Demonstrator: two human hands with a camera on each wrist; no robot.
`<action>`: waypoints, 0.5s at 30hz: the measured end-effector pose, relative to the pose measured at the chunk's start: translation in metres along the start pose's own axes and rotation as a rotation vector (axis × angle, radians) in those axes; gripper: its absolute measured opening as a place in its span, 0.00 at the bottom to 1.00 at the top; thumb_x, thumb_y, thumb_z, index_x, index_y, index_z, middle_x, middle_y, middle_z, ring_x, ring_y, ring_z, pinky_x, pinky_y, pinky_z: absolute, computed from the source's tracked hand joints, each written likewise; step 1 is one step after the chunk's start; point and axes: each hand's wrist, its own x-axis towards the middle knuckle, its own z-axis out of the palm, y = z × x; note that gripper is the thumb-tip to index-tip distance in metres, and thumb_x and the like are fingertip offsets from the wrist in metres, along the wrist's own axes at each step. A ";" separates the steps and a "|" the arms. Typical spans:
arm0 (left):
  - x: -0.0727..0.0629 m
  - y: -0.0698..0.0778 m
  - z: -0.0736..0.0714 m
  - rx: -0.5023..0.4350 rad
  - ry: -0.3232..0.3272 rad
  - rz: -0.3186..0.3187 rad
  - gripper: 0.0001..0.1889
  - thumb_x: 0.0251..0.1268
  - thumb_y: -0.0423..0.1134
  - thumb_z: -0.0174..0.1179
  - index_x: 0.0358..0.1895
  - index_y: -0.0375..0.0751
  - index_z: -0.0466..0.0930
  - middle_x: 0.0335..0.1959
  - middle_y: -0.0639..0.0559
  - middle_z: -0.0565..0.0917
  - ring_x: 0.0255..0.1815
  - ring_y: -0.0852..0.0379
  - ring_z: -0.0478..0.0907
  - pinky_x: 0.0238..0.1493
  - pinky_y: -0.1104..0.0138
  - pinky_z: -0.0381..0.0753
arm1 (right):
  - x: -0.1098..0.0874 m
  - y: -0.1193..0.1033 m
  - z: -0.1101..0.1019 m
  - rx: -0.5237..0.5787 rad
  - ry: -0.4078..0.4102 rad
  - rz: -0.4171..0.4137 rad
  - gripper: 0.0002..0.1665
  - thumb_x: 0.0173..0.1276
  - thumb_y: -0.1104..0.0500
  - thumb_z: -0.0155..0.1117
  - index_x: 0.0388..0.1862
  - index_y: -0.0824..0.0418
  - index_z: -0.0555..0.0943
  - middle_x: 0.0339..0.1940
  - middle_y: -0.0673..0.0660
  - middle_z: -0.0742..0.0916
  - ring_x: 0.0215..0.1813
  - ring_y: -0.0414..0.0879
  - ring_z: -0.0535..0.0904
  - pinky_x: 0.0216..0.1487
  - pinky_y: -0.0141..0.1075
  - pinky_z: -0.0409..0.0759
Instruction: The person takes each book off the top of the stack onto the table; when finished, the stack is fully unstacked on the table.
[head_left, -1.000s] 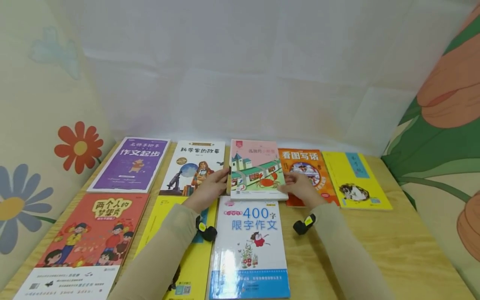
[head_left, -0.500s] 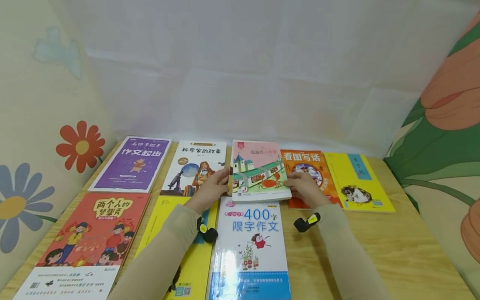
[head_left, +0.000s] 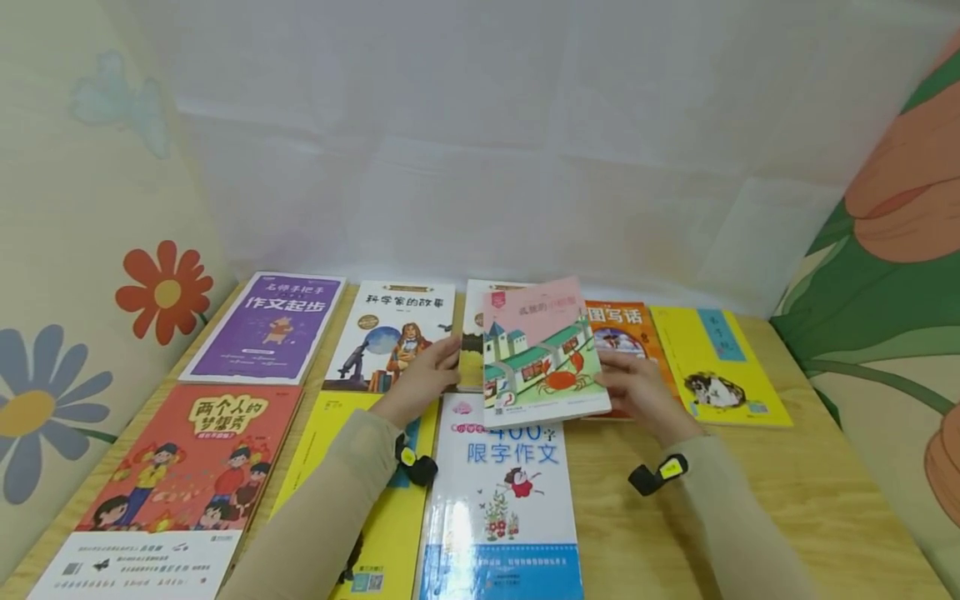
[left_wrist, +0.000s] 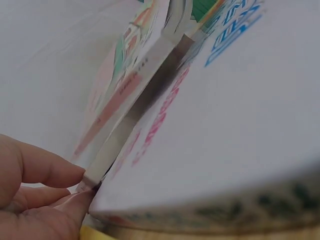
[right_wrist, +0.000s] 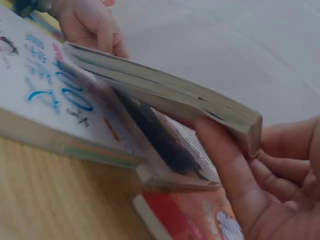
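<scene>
My right hand (head_left: 641, 387) pinches the lower right edge of a pink storybook (head_left: 540, 350) with a red crab on its cover. The right wrist view shows its page edges (right_wrist: 170, 87) between thumb and fingers, tilted above another book (right_wrist: 160, 140) with a dark cover picture. That underlying book (head_left: 472, 362) is mostly covered in the head view. At its left edge, my left hand (head_left: 423, 383) pinches the spine side, thumb and fingertip on either side of the corner in the left wrist view. A white "400" composition book (head_left: 498, 500) lies just in front.
To the left lie a purple book (head_left: 266, 329), a white scientist book (head_left: 390, 333), a red book (head_left: 187, 467) and a yellow book (head_left: 390, 533). An orange book (head_left: 648, 333) and another yellow book (head_left: 720, 367) lie right on the wooden table (head_left: 750, 500). White cloth (head_left: 480, 150) hangs behind.
My right hand has lifted the pink storybook and drawn it right and nearer, turning it slightly, so the book under it now shows. My left hand has stayed almost in place.
</scene>
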 end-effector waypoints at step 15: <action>0.004 0.000 0.006 -0.004 0.000 -0.011 0.35 0.79 0.30 0.49 0.83 0.42 0.45 0.83 0.46 0.50 0.82 0.49 0.49 0.78 0.54 0.58 | -0.104 0.029 -0.077 0.239 -0.080 -0.130 0.28 0.82 0.69 0.44 0.59 0.42 0.85 0.58 0.43 0.85 0.54 0.41 0.83 0.50 0.35 0.85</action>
